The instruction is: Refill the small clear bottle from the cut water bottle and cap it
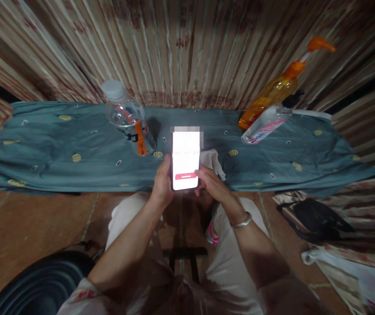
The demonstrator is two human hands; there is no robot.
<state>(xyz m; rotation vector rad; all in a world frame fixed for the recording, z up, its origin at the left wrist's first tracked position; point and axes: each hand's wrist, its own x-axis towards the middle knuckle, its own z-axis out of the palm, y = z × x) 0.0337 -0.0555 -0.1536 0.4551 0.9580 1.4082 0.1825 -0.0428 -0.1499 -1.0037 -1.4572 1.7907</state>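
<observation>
A lit smartphone (186, 159) is held upright in front of me, its white screen showing a red button low down and blurred digits. My left hand (163, 183) is closed around its left edge. At the lower right edge, my right hand (214, 184) is closed against the phone, one fingertip on the screen at the red button's right end. The fingers behind the phone are mostly hidden. Just beyond my right hand lies a crumpled white cloth (214, 161). Left of the phone stands a clear plastic bottle (130, 118) with a white cap and orange label.
A teal patterned cloth (50, 148) covers the low table before a pleated curtain (161, 52). An amber pump bottle (269, 98) and a clear bottle with a pink label (262, 124) stand right. A black bag (315, 216) lies lower right; a ridged black object (43, 280) lower left.
</observation>
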